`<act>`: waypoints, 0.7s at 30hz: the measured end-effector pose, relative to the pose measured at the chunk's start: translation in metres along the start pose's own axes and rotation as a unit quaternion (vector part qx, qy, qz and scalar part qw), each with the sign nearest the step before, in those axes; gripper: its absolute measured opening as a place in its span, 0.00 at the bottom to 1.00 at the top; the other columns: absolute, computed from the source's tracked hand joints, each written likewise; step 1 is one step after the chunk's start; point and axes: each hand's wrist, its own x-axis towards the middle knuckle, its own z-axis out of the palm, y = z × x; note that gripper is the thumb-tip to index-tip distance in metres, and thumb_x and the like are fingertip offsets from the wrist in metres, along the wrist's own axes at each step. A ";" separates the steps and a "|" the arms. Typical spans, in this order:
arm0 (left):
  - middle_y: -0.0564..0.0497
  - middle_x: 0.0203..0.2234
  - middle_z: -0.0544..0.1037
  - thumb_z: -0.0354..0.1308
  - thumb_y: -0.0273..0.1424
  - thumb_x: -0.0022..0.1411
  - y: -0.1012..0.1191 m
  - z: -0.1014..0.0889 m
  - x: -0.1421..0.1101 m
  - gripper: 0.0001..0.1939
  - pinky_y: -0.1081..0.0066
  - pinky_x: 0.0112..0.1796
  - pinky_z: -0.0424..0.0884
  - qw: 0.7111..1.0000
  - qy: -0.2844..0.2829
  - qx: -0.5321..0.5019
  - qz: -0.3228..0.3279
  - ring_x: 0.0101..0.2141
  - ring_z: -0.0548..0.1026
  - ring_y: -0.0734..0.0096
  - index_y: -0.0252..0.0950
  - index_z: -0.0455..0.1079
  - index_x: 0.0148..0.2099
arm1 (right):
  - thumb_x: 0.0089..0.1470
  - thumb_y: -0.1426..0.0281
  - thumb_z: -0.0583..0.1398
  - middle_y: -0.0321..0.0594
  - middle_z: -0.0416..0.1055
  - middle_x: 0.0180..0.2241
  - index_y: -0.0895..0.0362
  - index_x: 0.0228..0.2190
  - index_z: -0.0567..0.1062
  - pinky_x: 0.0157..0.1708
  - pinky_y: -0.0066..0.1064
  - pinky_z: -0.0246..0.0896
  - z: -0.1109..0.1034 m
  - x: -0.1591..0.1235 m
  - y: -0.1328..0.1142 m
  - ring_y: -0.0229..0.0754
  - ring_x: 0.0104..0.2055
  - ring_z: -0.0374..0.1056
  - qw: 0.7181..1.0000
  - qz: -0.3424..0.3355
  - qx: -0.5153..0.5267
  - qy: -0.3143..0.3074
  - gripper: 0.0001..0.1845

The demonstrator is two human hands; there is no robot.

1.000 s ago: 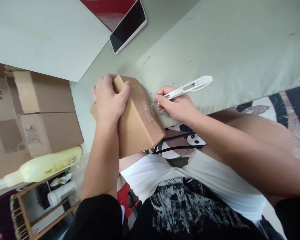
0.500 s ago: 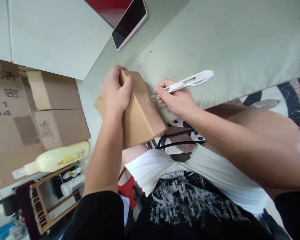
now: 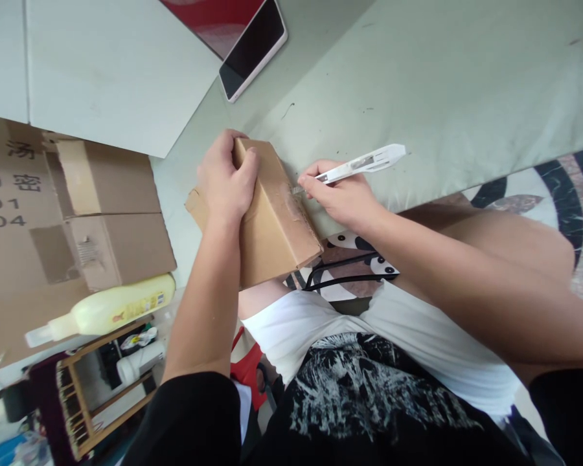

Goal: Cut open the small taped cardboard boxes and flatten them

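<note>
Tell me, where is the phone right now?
In the head view the phone lies face up at the top, left of centre, on the pale green table, beyond the small cardboard box that the left hand grips.

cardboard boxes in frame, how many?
2. A small cardboard box sits at the table edge, gripped by the left hand. A large printed carton lies at far left. Others may sit outside the view.
</note>
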 end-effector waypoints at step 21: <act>0.53 0.39 0.82 0.60 0.39 0.69 -0.008 0.006 0.010 0.05 0.57 0.51 0.72 1.000 0.011 -0.008 0.027 0.47 0.79 0.55 0.45 0.71 0.41 | 0.57 0.65 0.63 0.34 0.79 0.30 0.52 0.30 0.77 0.43 0.36 0.67 -0.001 0.001 0.000 0.42 0.37 0.73 0.994 0.058 0.063 -0.071 0.06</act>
